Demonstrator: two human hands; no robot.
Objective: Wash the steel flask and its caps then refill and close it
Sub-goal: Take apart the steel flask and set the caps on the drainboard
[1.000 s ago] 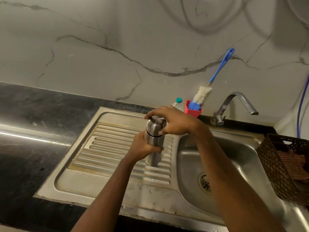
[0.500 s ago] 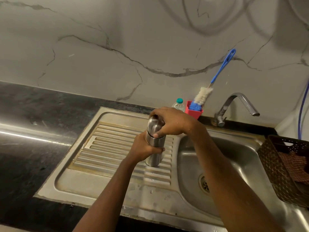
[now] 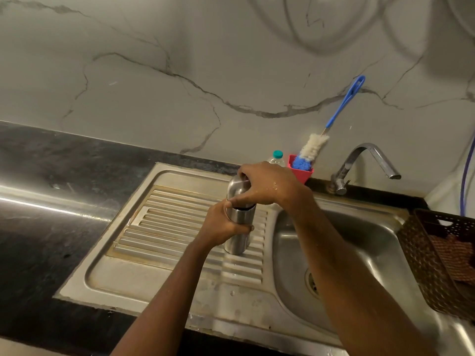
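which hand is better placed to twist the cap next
Right. The right hand curls over the cap at the top of the flask. The left hand grips the body lower down, so it is better placed to steady the flask upright on the drainboard.

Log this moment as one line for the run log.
left hand: grips steel flask body | right hand: grips cap on top | steel flask: upright over drainboard | tap: no water running
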